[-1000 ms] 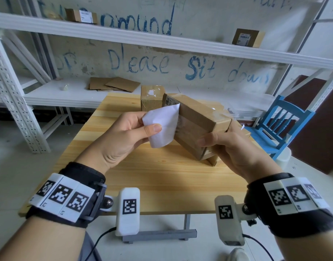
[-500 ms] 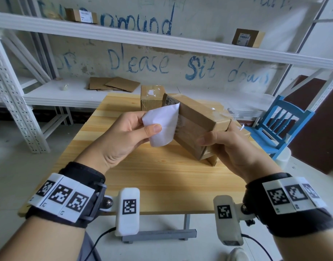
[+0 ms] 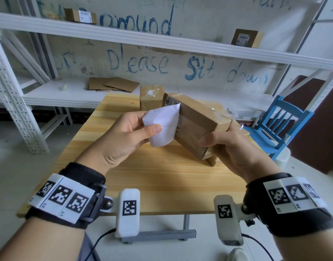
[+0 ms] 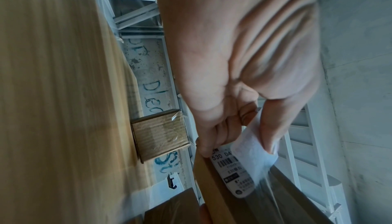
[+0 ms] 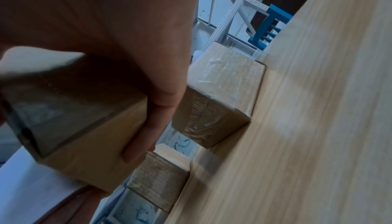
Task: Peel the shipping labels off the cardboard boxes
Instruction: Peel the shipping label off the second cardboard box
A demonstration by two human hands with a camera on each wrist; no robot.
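A brown cardboard box (image 3: 197, 119) is held tilted above the wooden table (image 3: 161, 178). My right hand (image 3: 224, 146) grips its near end, thumb on the side face; the right wrist view shows the fingers (image 5: 152, 127) wrapped under the box (image 5: 91, 140). My left hand (image 3: 128, 134) pinches the white shipping label (image 3: 162, 126), which is peeled back and curled, white underside facing me, still stuck along the box's left face. In the left wrist view the label (image 4: 235, 169) shows its printed barcode, pinched between thumb and fingers (image 4: 214, 135).
A second box (image 3: 151, 97) with torn label scraps stands at the table's far edge, and another box (image 5: 220, 93) lies under my right hand. White metal shelving (image 3: 161, 40) behind holds more boxes and flat cardboard (image 3: 113, 84). A blue chair (image 3: 280, 125) stands at right.
Almost nothing differs: both hands keep the same hold on label and box, with only a slight shift of the right wrist.
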